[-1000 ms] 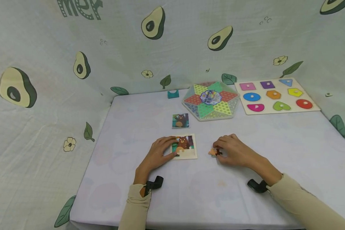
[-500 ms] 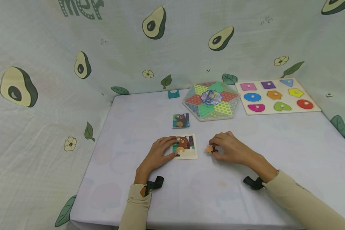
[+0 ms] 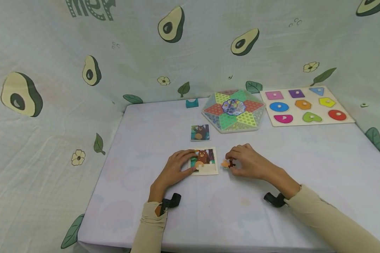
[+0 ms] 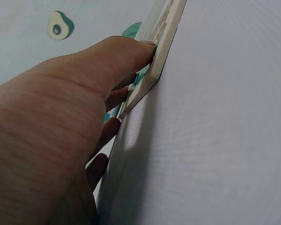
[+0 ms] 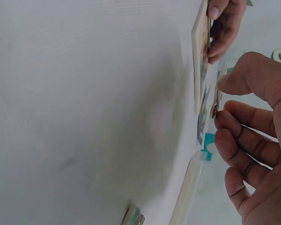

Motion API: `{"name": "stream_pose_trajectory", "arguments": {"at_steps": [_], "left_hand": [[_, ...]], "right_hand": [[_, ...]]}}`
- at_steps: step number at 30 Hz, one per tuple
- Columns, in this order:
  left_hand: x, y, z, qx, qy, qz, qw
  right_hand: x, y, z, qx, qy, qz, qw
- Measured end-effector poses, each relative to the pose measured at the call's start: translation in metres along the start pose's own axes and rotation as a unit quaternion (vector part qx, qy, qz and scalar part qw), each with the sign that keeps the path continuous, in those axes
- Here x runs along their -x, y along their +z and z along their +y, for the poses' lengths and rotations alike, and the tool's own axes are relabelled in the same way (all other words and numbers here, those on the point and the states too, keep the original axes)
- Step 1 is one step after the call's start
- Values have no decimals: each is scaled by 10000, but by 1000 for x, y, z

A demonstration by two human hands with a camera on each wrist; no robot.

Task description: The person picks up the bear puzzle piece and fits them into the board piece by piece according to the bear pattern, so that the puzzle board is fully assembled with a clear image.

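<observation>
My left hand [image 3: 174, 167] rests on the left side of a wooden jigsaw tray [image 3: 210, 169]. In the left wrist view the thumb lies on the tray's rim [image 4: 165, 51]. The tray holds a partly assembled bear picture [image 3: 203, 156], with bare wood showing at its lower right. Just right of the tray, my right hand [image 3: 251, 163] pinches an orange and brown jigsaw piece [image 3: 225, 164] between thumb and fingers. Seen edge-on in the right wrist view, the piece [image 5: 216, 101] is held apart from the tray [image 5: 196, 56].
A small bear picture card [image 3: 200, 133] lies behind the tray. Farther back are a teal piece [image 3: 192, 103], a hexagonal Chinese checkers box [image 3: 225, 121] and a shape peg board [image 3: 291, 105]. A patterned cloth wall [image 3: 206, 63] rises behind the table.
The right hand has moved left with the jigsaw piece, closer to the tray. The left hand and the tray have stayed in place.
</observation>
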State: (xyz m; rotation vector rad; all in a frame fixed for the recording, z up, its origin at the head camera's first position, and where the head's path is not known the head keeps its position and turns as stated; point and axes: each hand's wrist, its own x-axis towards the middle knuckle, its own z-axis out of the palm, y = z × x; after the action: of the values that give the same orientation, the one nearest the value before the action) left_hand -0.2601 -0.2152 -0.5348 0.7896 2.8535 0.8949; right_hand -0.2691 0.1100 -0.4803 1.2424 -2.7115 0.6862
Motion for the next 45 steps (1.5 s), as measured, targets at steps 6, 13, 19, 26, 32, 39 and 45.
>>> {"name": "stream_pose_trajectory", "arguments": {"at_steps": [6,13,19,26,32,39,45], "left_hand": [[1,1,-1,-51,47,58,10000],[1,1,0,-1,117,102,9999],[1,1,-1,-45,104,82,9999],[0,0,0,-83,123,78,9999],[0,-1,0,-83,93,71,9999],[0,0,-1,-82,101,99,9999],[0,0,-1,-111,185,168,9996]], "right_hand": [[-5,3,-3,-29,-21,-66,10000],[-12,7,-6,66,-250,-83,9996],[-17,9,-9,26,-351,-112,9993],[-23,13,-10,8,-522,-41,9986],[-27,15,-14,93,-536,-148,9984],[-30,17,-17,109,-506,-211,9984],[-34,19,-18,107,-560,-198,9982]]}}
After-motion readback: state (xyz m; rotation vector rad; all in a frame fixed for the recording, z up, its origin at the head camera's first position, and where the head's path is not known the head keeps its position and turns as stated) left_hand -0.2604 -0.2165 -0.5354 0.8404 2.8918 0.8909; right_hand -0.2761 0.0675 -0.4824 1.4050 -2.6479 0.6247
